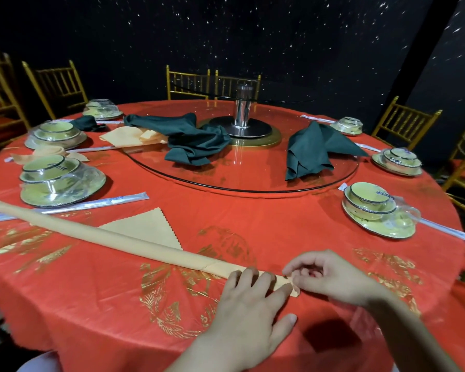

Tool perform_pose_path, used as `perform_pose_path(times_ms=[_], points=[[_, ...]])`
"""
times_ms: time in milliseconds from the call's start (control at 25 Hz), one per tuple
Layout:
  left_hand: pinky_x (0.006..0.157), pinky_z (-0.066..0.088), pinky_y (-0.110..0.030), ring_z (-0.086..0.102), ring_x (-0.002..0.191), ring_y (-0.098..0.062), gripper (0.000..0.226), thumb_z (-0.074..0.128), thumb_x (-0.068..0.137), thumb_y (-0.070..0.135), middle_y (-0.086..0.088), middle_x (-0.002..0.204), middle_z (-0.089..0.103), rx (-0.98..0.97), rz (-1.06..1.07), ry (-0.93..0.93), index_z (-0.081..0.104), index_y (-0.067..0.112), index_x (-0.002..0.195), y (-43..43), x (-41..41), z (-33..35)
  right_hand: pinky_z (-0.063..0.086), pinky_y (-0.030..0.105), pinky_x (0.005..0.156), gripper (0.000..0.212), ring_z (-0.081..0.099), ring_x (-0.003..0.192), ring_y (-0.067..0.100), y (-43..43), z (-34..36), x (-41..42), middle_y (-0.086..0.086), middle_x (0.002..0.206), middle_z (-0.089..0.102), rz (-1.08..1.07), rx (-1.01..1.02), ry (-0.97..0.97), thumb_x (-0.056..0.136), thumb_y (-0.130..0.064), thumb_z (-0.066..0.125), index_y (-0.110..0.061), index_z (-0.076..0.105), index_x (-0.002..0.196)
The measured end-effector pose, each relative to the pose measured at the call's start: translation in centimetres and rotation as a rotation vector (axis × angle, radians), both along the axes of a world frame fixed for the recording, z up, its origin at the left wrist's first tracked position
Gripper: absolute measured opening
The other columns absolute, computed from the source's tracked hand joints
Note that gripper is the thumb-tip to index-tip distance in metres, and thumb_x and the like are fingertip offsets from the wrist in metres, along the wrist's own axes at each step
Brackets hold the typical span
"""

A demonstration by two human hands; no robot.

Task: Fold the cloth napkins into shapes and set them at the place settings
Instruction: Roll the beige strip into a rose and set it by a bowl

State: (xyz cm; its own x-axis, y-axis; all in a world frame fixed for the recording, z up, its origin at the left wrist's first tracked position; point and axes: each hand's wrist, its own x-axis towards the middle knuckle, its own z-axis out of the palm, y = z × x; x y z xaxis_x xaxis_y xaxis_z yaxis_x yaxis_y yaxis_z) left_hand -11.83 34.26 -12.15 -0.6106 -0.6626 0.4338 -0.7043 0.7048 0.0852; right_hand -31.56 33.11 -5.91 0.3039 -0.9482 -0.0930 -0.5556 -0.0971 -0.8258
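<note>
Napkin (pixel 105 235), rolled into a long tube, runs from nine o'clock to six on the table (pixel 279 232). The left hand (pixel 250 299) presses it flat-fingered; the right hand (pixel 328 277) pinches its tip. Easing that pressure could let it unroll.

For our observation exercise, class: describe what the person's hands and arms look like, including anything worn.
Both the left hand and right hand are bare: no gloves, rings or watch show. The forearms are bare too, no sleeve in view.
</note>
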Motion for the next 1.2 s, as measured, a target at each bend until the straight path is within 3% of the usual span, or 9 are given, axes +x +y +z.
perform_pose_path(times_ms=[120, 240, 440, 600, 720, 840, 1040, 1200], points=[[0.1, 0.035, -0.025, 0.052, 0.107, -0.012, 0.043, 0.04, 0.087, 0.054, 0.015, 0.114, 0.057, 0.093, -0.037, 0.068, 0.055, 0.033, 0.121, -0.2, 0.9, 0.3, 0.037, 0.011, 0.066, 0.013, 0.048, 0.067, 0.001, -1.5, 0.0, -0.2, -0.003, 0.082, 0.063, 0.119, -0.075, 0.149, 0.084, -0.012, 0.07, -0.024, 0.074, 0.09], [0.102, 0.034, -0.023, 0.047, 0.11, -0.01, 0.043, 0.037, 0.086, 0.048, 0.012, 0.116, 0.054, 0.359, -0.026, 0.249, 0.049, 0.027, 0.122, -0.5, 1.3, 1.1, 0.038, 0.019, 0.065, 0.018, 0.044, 0.064, 0.005, -2.3, -0.7, 0.3, -0.005, 0.07, 0.06, 0.125, 0.016, 0.046, 0.08, -0.007, 0.072, -0.016, 0.065, 0.094], [0.079, 0.047, -0.022, 0.052, 0.089, -0.005, 0.026, 0.043, 0.079, 0.048, 0.017, 0.096, 0.053, 0.183, 0.057, 0.159, 0.059, 0.036, 0.097, -0.6, 0.4, 0.4, 0.035, 0.016, 0.058, 0.021, 0.043, 0.057, 0.003, -2.5, -1.7, 0.5, -0.012, 0.058, 0.054, 0.09, -0.064, 0.123, 0.075, -0.006, 0.073, -0.023, 0.062, 0.07], [0.07, 0.046, -0.022, 0.053, 0.08, -0.004, 0.027, 0.043, 0.075, 0.053, 0.02, 0.086, 0.052, 0.144, 0.107, 0.181, 0.063, 0.037, 0.084, -1.2, -0.1, 0.4, 0.042, 0.016, 0.083, 0.031, 0.058, 0.09, 0.006, -1.1, -1.3, -1.4, -0.011, 0.092, 0.06, 0.112, -0.158, 0.163, 0.067, -0.014, 0.053, -0.035, 0.064, 0.087], [0.061, 0.042, -0.024, 0.055, 0.073, -0.007, 0.035, 0.044, 0.068, 0.063, 0.019, 0.078, 0.054, 0.154, 0.142, 0.183, 0.065, 0.036, 0.074, -2.1, -0.7, 1.0, 0.041, 0.019, 0.092, 0.026, 0.056, 0.103, 0.011, -1.1, -1.9, -1.8, -0.018, 0.101, 0.054, 0.154, -0.189, 0.207, 0.075, -0.022, 0.064, -0.039, 0.065, 0.094], [0.061, 0.039, -0.027, 0.055, 0.073, -0.011, 0.03, 0.055, 0.064, 0.061, 0.016, 0.075, 0.055, 0.161, 0.119, 0.166, 0.067, 0.034, 0.07, -2.3, -0.9, 1.7, 0.038, 0.015, 0.089, 0.027, 0.055, 0.102, 0.008, -1.0, -2.5, -1.6, -0.02, 0.101, 0.054, 0.129, -0.203, 0.175, 0.081, -0.017, 0.071, -0.043, 0.067, 0.088], [0.076, 0.032, -0.024, 0.05, 0.072, -0.004, 0.033, 0.046, 0.073, 0.062, 0.02, 0.073, 0.053, 0.108, 0.005, 0.167, 0.069, 0.038, 0.072, 0.0, -0.2, 1.0, 0.042, 0.016, 0.084, 0.017, 0.058, 0.094, 0.006, 0.9, -1.5, -1.6, -0.017, 0.097, 0.062, 0.208, -0.109, 0.179, 0.081, -0.02, 0.07, -0.037, 0.071, 0.083], [0.067, 0.043, -0.025, 0.053, 0.066, -0.004, 0.037, 0.041, 0.071, 0.065, 0.021, 0.068, 0.055, 0.197, 0.021, 0.177, 0.07, 0.042, 0.073, -0.1, -0.6, 1.2, 0.042, 0.013, 0.086, 0.019, 0.059, 0.099, 0.005, 0.9, -1.4, -1.3, -0.019, 0.103, 0.064, 0.198, -0.128, 0.095, 0.08, -0.013, 0.073, -0.031, 0.073, 0.086]])
